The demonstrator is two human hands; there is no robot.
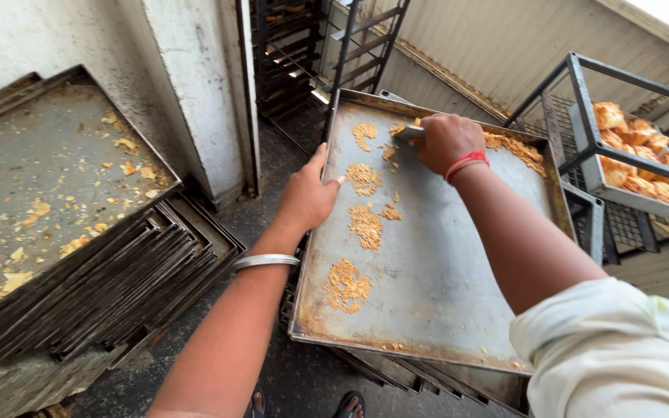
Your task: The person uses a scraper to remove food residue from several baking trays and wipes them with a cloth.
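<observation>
A large, worn rectangular metal baking tray (443, 271) stands tilted on top of other trays, its far edge raised toward the corrugated wall. Patches of golden baked crumbs (364, 226) cling to its grey surface, mostly along the left side and the far right corner. The right hand (447, 142), with red thread bands at the wrist, is clenched around a flat metal scraper (409, 132) whose blade lies against the tray near the far edge. The left hand (307, 197), a silver bangle (265, 262) on its forearm, grips the tray's left rim, thumb resting over the edge onto the surface.

Beside the tray's left edge, across a strip of dark floor, a stack of similar dark metal trays (110, 286) leans against a stained white wall, the top one scattered with pale crumbs. Past the tray's right edge, a dark metal rack (582, 101) carries a tray of golden baked pastry pieces (640, 159). Beyond the far edge stands a tall black shelving frame (303, 46). The person's sandalled toes (350, 404) show near the bottom.
</observation>
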